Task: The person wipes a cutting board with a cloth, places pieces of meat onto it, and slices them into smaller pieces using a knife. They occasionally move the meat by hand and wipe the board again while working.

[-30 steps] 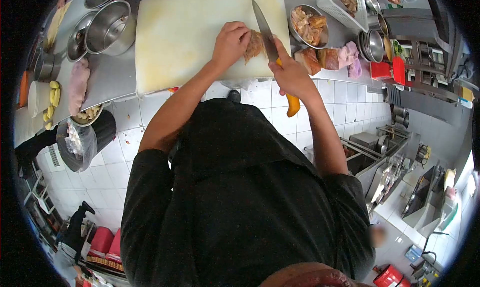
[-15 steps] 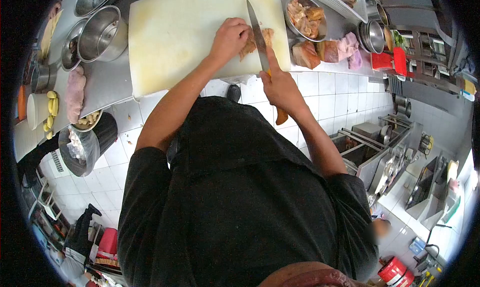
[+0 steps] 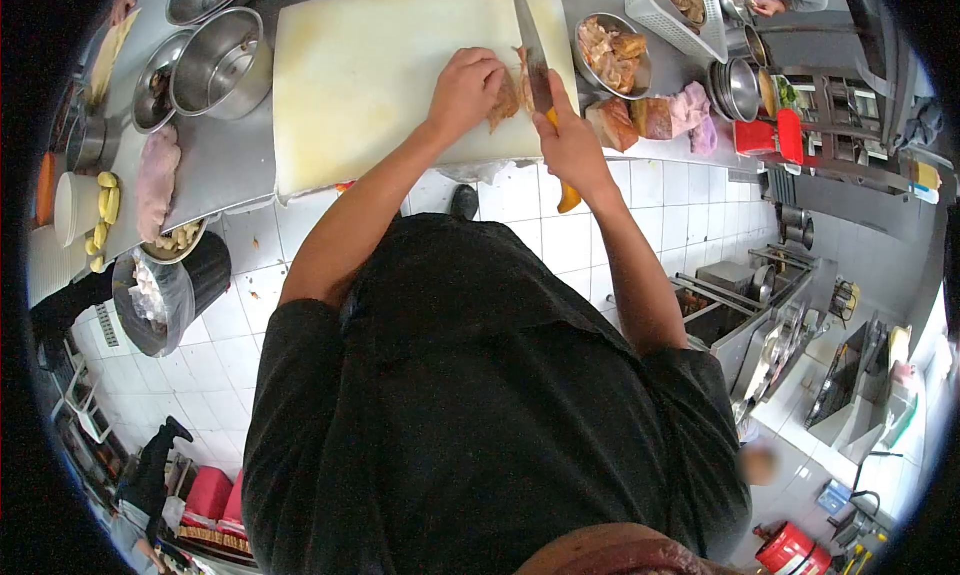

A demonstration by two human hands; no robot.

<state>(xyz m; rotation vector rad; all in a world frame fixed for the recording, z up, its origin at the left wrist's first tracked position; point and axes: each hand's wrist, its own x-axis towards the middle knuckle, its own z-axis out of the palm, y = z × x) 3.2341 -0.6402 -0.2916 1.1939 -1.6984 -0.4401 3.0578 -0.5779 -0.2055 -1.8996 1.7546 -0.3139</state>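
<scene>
My right hand [image 3: 578, 153] grips the yellow-orange handle of a long knife [image 3: 533, 53], its blade pointing away from me over the right part of the white cutting board [image 3: 370, 35]. My left hand [image 3: 468, 87], fingers curled, presses on a brownish piece of meat [image 3: 507, 105] lying on the board. A thin strip of the meat [image 3: 524, 70] shows just left of the blade. The blade partly hides what lies beneath it. Just right of the board stands a metal bowl of meat pieces [image 3: 612, 57], with browned meat chunks [image 3: 612, 125] near it.
A purple-pink cloth [image 3: 690, 110] lies right of the chunks. A white plastic basket [image 3: 712, 43] and stacked metal bowls [image 3: 738, 87] stand farther right. On the left are a deep metal pot [image 3: 258, 73], a pink cloth [image 3: 157, 175] and a bin [image 3: 205, 275]. Another person's hand [image 3: 768, 5] shows top right.
The knife has shifted right relative to the meat, and its blade now lies right of the thin strip. My left hand stays on the meat. The whole view has shifted slightly.
</scene>
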